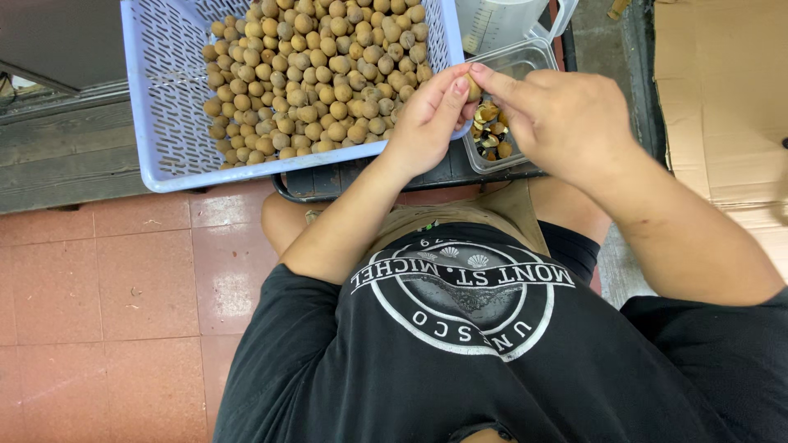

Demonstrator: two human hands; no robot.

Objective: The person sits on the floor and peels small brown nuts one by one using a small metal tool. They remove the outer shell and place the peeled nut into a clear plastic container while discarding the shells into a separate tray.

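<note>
Head view: left hand point(428, 115) and right hand point(558, 115) pinched one brown fruit point(474, 87) together above clear tub point(525, 59), beside blue basket point(168, 98).

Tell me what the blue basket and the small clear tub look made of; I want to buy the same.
Blue basket: looks like moulded plastic, pale blue and matte, with walls and floor of regular slotted holes. Clear tub: probably thin, glossy transparent plastic; the brown shells inside show through its wall. Both hands, left hand and right hand, hold one fruit above it.
</note>
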